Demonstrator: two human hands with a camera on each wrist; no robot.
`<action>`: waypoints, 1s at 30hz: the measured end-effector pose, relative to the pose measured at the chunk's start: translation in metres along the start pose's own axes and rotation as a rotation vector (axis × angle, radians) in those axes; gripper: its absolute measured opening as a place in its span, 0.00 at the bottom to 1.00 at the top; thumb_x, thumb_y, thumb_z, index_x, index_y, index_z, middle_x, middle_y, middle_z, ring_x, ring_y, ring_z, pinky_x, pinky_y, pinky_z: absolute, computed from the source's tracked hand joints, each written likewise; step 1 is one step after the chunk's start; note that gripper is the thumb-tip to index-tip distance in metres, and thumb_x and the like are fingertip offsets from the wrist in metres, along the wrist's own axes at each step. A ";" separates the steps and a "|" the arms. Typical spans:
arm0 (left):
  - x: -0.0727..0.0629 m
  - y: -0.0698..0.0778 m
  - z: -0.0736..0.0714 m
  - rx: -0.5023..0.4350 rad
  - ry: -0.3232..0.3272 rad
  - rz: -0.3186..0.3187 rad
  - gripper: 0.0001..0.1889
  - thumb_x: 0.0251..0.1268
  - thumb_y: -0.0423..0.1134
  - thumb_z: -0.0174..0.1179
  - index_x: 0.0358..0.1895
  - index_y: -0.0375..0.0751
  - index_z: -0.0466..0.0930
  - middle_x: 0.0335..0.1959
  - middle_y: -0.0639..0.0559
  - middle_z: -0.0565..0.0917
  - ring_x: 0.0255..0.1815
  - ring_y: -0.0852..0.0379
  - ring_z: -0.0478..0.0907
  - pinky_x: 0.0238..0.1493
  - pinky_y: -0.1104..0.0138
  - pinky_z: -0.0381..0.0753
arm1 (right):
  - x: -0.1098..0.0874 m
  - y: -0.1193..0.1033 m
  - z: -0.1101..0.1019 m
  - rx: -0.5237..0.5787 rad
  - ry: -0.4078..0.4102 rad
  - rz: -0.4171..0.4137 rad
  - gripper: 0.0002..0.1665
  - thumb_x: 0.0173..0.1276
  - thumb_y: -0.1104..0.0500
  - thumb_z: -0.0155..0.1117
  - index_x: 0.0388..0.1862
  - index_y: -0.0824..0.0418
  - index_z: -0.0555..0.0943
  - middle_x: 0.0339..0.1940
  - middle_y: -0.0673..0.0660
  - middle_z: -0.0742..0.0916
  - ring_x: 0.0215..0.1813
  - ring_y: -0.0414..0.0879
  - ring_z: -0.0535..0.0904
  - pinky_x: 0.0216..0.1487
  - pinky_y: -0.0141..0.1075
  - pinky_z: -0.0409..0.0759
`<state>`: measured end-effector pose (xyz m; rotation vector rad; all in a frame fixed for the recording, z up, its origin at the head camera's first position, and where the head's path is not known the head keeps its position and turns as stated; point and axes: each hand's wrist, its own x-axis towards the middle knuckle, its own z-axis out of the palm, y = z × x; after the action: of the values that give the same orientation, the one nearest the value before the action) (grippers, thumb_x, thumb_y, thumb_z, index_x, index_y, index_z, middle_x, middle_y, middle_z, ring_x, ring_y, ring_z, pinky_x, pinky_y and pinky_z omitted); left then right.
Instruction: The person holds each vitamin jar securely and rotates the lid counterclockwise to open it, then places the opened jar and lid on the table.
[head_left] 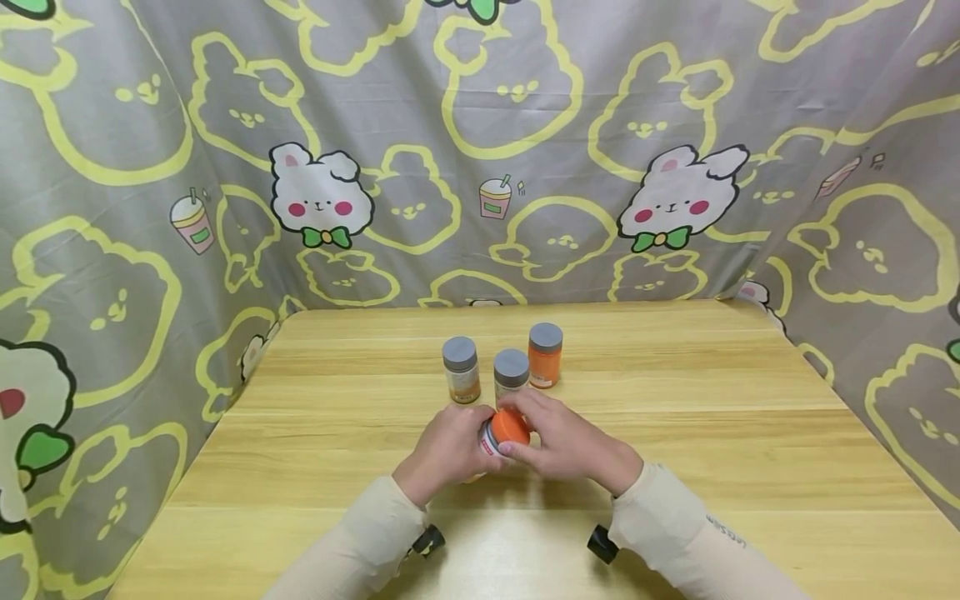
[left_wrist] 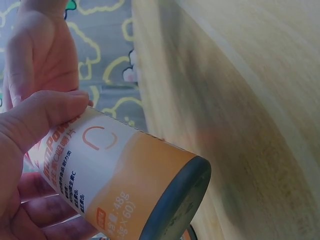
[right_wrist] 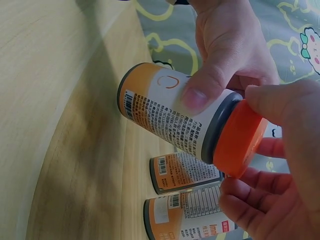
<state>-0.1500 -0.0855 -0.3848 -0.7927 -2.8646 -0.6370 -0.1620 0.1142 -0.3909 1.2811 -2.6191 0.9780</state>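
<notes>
A white-and-orange supplement bottle with a dark base is held above the table, tilted. My left hand grips it round the body, thumb lying along the label. An orange lid sits at its top, next to a dark grey ring at the neck. My right hand holds that lid between thumb and curled fingers. Just beyond the hands stands a grey-lidded bottle, its lower part hidden by the right hand.
Another grey-lidded bottle stands to the left of the middle one, and an orange bottle with a grey lid stands behind to the right. All are upright on the wooden table. A patterned curtain hangs at the back and sides.
</notes>
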 end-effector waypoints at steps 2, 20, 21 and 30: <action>0.000 0.000 0.000 -0.002 0.005 0.004 0.22 0.37 0.46 0.78 0.34 0.41 0.79 0.24 0.57 0.76 0.23 0.61 0.72 0.26 0.69 0.73 | 0.000 0.000 -0.001 0.002 -0.003 -0.018 0.28 0.67 0.52 0.66 0.61 0.62 0.70 0.55 0.53 0.76 0.49 0.42 0.75 0.50 0.37 0.78; 0.000 0.002 0.000 -0.015 -0.009 -0.002 0.21 0.35 0.44 0.78 0.34 0.40 0.79 0.24 0.57 0.76 0.24 0.61 0.72 0.26 0.69 0.73 | -0.002 -0.002 -0.001 -0.021 -0.001 -0.002 0.26 0.68 0.51 0.64 0.60 0.60 0.71 0.54 0.53 0.77 0.50 0.43 0.75 0.50 0.39 0.77; 0.000 0.002 0.001 -0.015 -0.009 -0.002 0.21 0.35 0.44 0.78 0.34 0.40 0.79 0.24 0.57 0.76 0.24 0.61 0.72 0.26 0.69 0.73 | -0.002 -0.002 -0.002 -0.022 -0.007 -0.010 0.26 0.67 0.52 0.64 0.61 0.59 0.71 0.55 0.54 0.76 0.52 0.43 0.74 0.52 0.41 0.77; 0.001 0.003 -0.001 -0.011 -0.015 -0.008 0.22 0.34 0.43 0.79 0.34 0.40 0.80 0.25 0.56 0.77 0.24 0.61 0.72 0.27 0.69 0.73 | -0.002 -0.002 -0.001 -0.028 0.025 0.010 0.30 0.68 0.46 0.64 0.61 0.61 0.71 0.54 0.53 0.78 0.46 0.42 0.76 0.47 0.39 0.79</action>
<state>-0.1489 -0.0832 -0.3831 -0.7915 -2.8817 -0.6517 -0.1595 0.1158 -0.3896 1.2425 -2.6134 0.9489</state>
